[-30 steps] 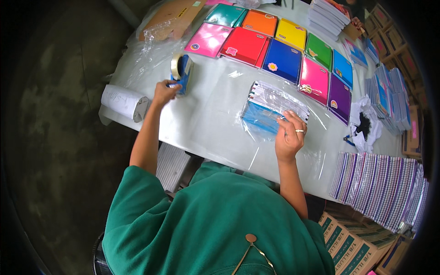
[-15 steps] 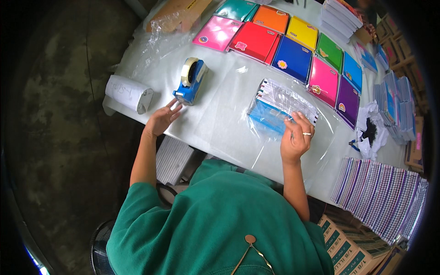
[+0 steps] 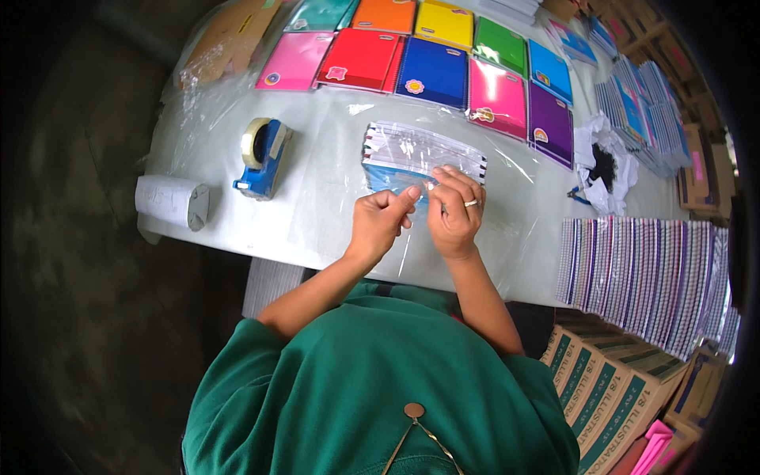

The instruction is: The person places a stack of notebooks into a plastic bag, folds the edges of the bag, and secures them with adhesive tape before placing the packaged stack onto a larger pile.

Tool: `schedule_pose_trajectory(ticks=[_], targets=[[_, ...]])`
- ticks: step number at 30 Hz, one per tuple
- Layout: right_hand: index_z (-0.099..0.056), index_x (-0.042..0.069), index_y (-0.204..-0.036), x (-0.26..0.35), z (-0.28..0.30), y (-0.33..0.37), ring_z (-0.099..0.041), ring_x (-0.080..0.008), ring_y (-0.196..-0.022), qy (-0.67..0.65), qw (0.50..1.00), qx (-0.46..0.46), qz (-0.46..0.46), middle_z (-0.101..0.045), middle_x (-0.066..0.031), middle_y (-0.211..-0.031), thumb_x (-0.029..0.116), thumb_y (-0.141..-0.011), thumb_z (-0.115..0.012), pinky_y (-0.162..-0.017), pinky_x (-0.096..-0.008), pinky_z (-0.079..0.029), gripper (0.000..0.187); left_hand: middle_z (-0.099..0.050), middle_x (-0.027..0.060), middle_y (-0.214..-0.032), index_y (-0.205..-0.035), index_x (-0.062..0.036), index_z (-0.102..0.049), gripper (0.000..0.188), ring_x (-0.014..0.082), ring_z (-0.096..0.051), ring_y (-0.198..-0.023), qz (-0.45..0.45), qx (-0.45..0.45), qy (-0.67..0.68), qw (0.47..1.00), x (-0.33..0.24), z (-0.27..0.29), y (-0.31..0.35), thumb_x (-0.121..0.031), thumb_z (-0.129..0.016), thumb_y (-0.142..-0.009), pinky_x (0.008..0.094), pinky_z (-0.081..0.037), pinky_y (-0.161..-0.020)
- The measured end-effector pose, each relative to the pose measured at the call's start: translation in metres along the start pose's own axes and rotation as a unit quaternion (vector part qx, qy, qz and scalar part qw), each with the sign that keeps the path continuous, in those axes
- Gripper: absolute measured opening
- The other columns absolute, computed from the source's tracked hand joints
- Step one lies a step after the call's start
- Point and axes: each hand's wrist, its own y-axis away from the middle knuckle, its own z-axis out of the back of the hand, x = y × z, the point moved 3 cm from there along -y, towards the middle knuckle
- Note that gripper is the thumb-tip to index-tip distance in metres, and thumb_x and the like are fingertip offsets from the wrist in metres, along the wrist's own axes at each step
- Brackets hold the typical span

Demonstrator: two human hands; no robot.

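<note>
A bundle of spiral notebooks (image 3: 419, 145), with pale edges and a blue lower part, lies on the table in clear plastic wrap. My right hand (image 3: 455, 214), a ring on one finger, is closed on the clear plastic wrap at the bundle's near side. Just left of it, my left hand (image 3: 378, 226) is pinched, thumb against the fingers, in front of the bundle; whatever it holds is too small to make out. A blue tape dispenser (image 3: 269, 162) with a roll of tape stands to the left, apart from both hands.
Rows of colourful notebooks (image 3: 434, 73) cover the table's far side. A rolled white paper (image 3: 170, 202) lies at the left edge, near brown cardboard (image 3: 233, 36). At right are crumpled white paper (image 3: 606, 162), stacked notebooks (image 3: 641, 269) and cartons (image 3: 613, 388).
My left hand has left the tape dispenser and come right to the bundle, its spread fingers now pinched. My right hand stays at the wrap. The view has shifted, too.
</note>
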Motion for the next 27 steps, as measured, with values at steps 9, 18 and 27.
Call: schedule_pose_trajectory(ticks=[9, 18, 27], targets=[[-0.064, 0.007, -0.103, 0.019, 0.020, -0.036, -0.048, -0.0247, -0.106, 0.073, 0.963, 0.257, -0.027, -0.053, -0.0079, -0.122, 0.010, -0.068, -0.066, -0.091, -0.0374, -0.036, 0.036, -0.054, 0.0037, -0.050, -0.055, -0.0029, -0.055, 0.042, 0.0081, -0.046, -0.042, -0.052, -0.116, -0.119, 0.985, 0.031, 0.010, -0.027, -0.034, -0.072, -0.077, 0.0223, -0.036, -0.040], [-0.047, 0.005, -0.118, 0.014, -0.024, -0.087, -0.048, -0.0311, -0.113, -0.038, 0.933, 0.324, -0.154, -0.056, -0.0113, -0.112, 0.013, -0.056, -0.081, -0.101, -0.0380, -0.028, 0.071, -0.060, 0.0089, -0.098, -0.115, -0.0029, -0.051, 0.050, 0.0141, -0.059, -0.081, 0.142, 0.353, -0.082, 0.921, 0.089, -0.021, 0.010, -0.044, -0.054, -0.088, 0.0278, -0.046, -0.068], [-0.033, 0.009, -0.131, -0.063, 0.016, -0.004, -0.043, -0.0232, -0.118, -0.264, 0.904, 0.167, -0.292, -0.046, -0.0101, -0.125, 0.017, -0.051, -0.088, -0.101, -0.0331, -0.034, 0.097, -0.048, 0.0099, -0.121, -0.125, 0.0005, -0.040, 0.079, 0.0223, -0.045, -0.113, -0.198, 0.151, 0.020, 0.968, 0.005, 0.067, -0.067, -0.030, -0.081, -0.064, 0.0352, -0.035, -0.098]])
